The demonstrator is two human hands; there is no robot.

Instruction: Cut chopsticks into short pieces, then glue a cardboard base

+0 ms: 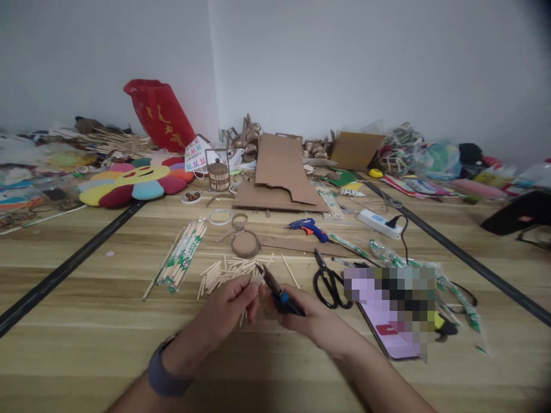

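Observation:
My left hand (230, 304) pinches several thin wooden sticks (243, 317), whose ends poke out above and below the fingers. Wrapped round the dark, blue-marked handles of a pair of pliers (272, 282) is my right hand (307, 318). The pliers' jaws point up and left, close beside the upper ends of the held sticks; whether they touch is too small to tell. Just beyond both hands lies a loose pile of short cut sticks (217, 275). A coiled brown cardboard ring (245, 244) rests behind that pile.
Black scissors (329, 287) and a partly blurred phone (391, 327) lie right of my hands. Packaged chopsticks (183, 255) are at left. Farther back are a blue glue gun (307, 228), a power strip (379, 223), cardboard sheets (279, 166), a small woven basket (218, 176) and a flower cushion (133, 180).

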